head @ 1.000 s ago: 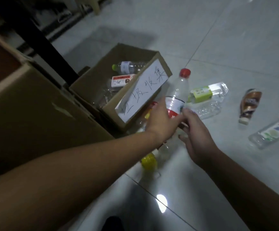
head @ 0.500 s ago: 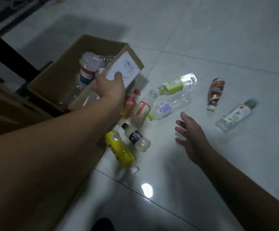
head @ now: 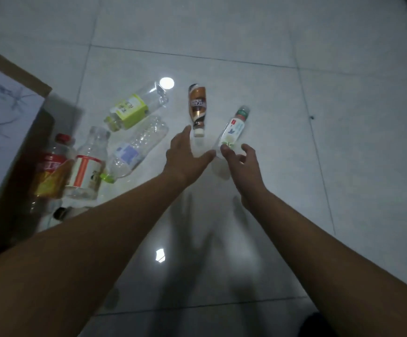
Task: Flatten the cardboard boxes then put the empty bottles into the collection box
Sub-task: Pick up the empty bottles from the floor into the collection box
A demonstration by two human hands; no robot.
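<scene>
Fingers (head: 182, 139) of the left hand (head: 185, 158) are spread wide and empty beside the brown coffee bottle (head: 197, 108), labelled "SCAF"; the right hand (head: 242, 164), loosely open, is at the green-capped bottle (head: 234, 127) lying on the floor (head: 294, 166). Best to grip each mid-body before carrying it to the collection box (head: 20, 69), whose writing is blurred.

Open floor tiles (head: 343, 166) right, bottles (head: 136, 147) and collection box (head: 15, 74) crowding left

Seven bottles (head: 129, 110) (head: 134, 152) (head: 197, 110) (head: 234, 127) (head: 54, 166) (head: 88, 166) (head: 61, 212), one box (head: 31, 77), two hands (head: 185, 156) (head: 243, 161)
</scene>
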